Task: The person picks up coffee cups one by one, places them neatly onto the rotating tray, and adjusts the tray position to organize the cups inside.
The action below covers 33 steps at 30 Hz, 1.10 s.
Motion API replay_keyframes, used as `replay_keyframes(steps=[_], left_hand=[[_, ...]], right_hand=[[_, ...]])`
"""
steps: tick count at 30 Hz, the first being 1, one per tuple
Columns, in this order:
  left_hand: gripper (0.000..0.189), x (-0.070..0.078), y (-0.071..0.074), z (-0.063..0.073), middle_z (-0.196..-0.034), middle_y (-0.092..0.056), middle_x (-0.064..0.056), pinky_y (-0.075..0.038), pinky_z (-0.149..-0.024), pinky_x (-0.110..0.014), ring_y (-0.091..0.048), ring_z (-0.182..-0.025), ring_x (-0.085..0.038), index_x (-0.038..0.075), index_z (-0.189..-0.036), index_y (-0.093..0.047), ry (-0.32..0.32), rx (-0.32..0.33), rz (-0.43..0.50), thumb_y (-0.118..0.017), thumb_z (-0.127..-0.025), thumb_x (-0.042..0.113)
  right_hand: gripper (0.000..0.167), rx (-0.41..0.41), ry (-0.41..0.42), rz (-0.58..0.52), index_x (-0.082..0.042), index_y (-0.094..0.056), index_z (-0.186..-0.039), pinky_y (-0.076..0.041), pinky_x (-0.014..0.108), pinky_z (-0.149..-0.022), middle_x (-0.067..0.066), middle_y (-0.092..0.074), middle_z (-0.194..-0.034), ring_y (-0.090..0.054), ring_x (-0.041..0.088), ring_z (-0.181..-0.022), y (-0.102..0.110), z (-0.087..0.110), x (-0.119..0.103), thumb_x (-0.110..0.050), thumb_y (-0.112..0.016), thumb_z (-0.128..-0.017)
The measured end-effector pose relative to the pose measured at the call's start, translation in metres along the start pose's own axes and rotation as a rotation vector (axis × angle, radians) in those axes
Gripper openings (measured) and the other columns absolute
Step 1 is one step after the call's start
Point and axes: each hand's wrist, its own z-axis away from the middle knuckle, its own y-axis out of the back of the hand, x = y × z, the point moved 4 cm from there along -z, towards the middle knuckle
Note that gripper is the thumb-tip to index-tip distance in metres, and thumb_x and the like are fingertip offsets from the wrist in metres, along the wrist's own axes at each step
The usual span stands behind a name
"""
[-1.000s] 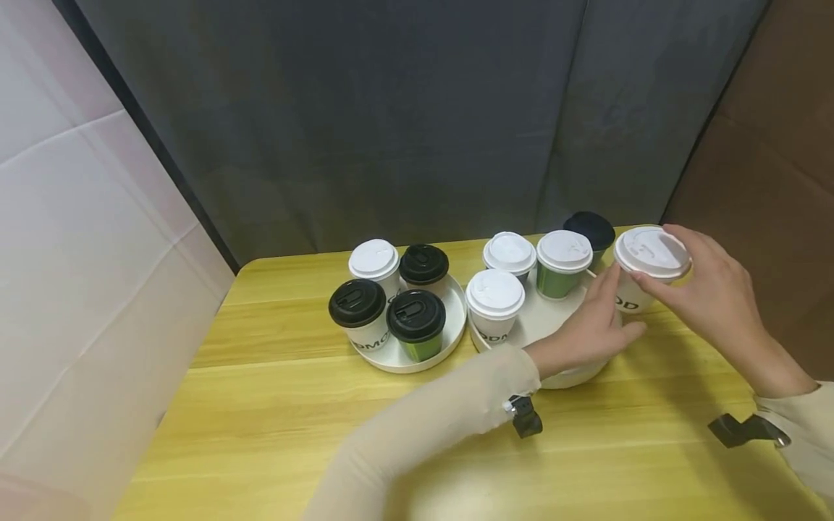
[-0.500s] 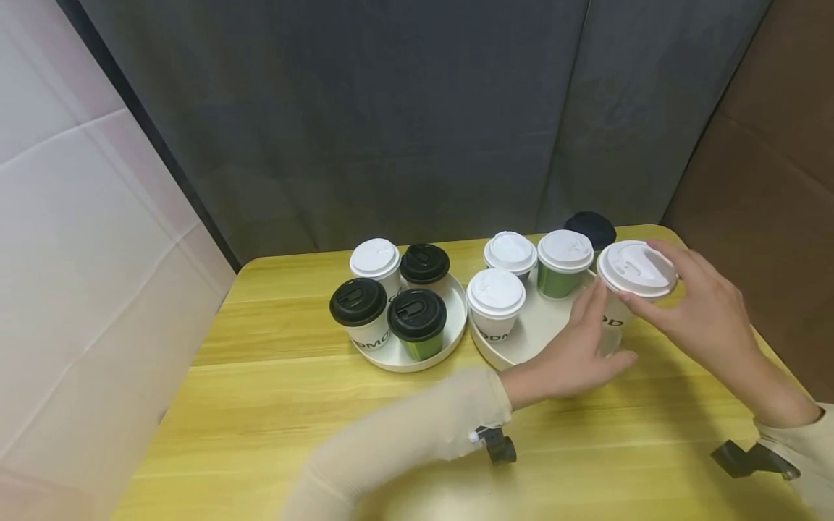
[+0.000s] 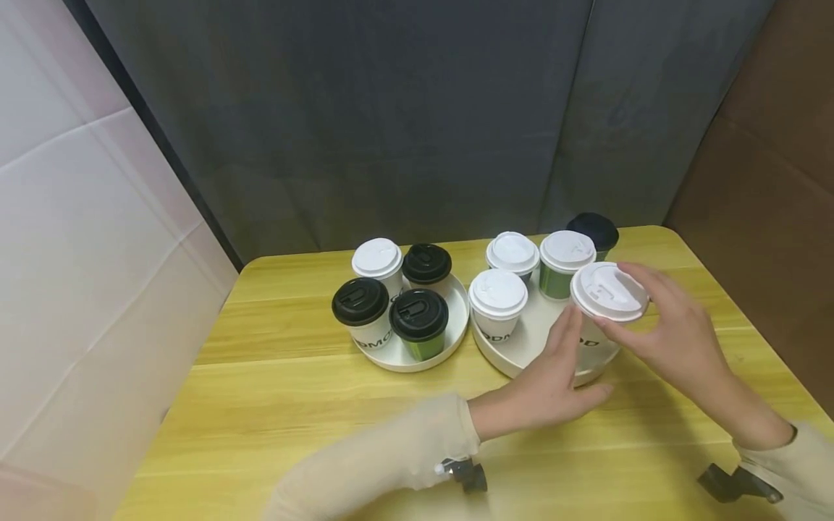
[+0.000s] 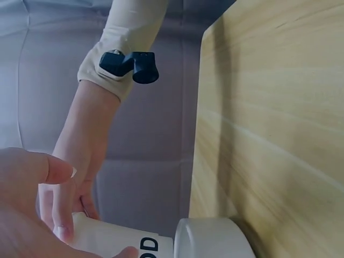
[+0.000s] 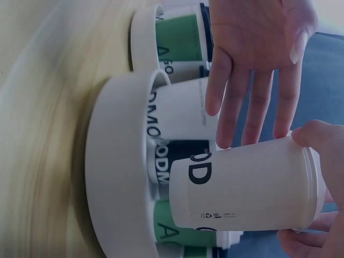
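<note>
My right hand [image 3: 684,340] grips a white paper coffee cup [image 3: 609,293] by its white lid, thumb and fingers around the rim. The cup is nearly upright over the right side of a round white tray [image 3: 504,359]; whether its base touches the tray I cannot tell. My left hand [image 3: 537,394] has its fingers straight, with the tips at the cup's side in the right wrist view. On that tray stand two white-lidded cups, one white [image 3: 498,297] and one partly hidden [image 3: 512,253], and a green cup [image 3: 556,281] with a white lid.
Behind the green cup is a black-lidded cup [image 3: 593,230], mostly hidden. A second round tray [image 3: 404,367] to the left bears several cups, including a black-lidded green one [image 3: 420,316]. Wooden tabletop [image 3: 274,405] extends leftward and forward. A dark curtain [image 3: 391,123] hangs behind.
The right hand has carried the white cup left and toward me, from the tray's right side to over it. The left hand has moved along with it, left and nearer.
</note>
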Motion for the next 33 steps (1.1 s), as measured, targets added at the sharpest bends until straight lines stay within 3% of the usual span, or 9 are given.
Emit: replay_keyframes(steps=[7,16,26,33], left_hand=[[0.102,-0.008,-0.001,0.017,-0.167,0.015,-0.007,-0.031,-0.120,-0.031,-0.022,-0.152,-0.024,0.017,-0.157,0.017,0.024,0.007,0.026,-0.061,-0.093,0.037],[0.104,-0.017,-0.002,0.034,-0.166,0.016,-0.011,-0.027,-0.122,-0.035,-0.015,-0.154,-0.027,0.013,-0.156,0.018,0.027,0.006,0.010,-0.062,-0.093,0.034],[0.103,-0.026,-0.003,0.044,-0.166,0.015,-0.011,-0.023,-0.124,-0.038,-0.004,-0.156,-0.024,0.013,-0.157,0.017,0.065,-0.007,0.000,-0.060,-0.093,0.038],[0.104,-0.029,-0.003,0.044,-0.167,0.012,-0.011,-0.023,-0.124,-0.040,-0.005,-0.156,-0.024,0.016,-0.157,0.018,0.080,0.001,-0.003,-0.062,-0.092,0.036]], right_hand=[[0.080,-0.016,0.014,-0.024,-0.009,-0.058,-0.135,-0.040,0.026,-0.083,0.016,-0.063,-0.131,-0.060,0.033,-0.114,-0.013,0.008,-0.009,-0.015,-0.091,-0.062],[0.077,-0.087,-0.007,-0.058,-0.011,-0.057,-0.135,-0.048,0.055,-0.088,0.017,-0.060,-0.136,-0.057,0.038,-0.122,-0.028,0.016,-0.015,-0.015,-0.090,-0.065],[0.077,-0.113,-0.008,-0.056,-0.009,-0.057,-0.136,-0.049,0.060,-0.091,0.020,-0.058,-0.138,-0.057,0.042,-0.124,-0.039,0.022,-0.017,-0.017,-0.089,-0.066],[0.079,-0.119,-0.005,-0.055,-0.010,-0.056,-0.137,-0.049,0.061,-0.090,0.020,-0.058,-0.138,-0.058,0.042,-0.123,-0.042,0.024,-0.016,-0.018,-0.090,-0.066]])
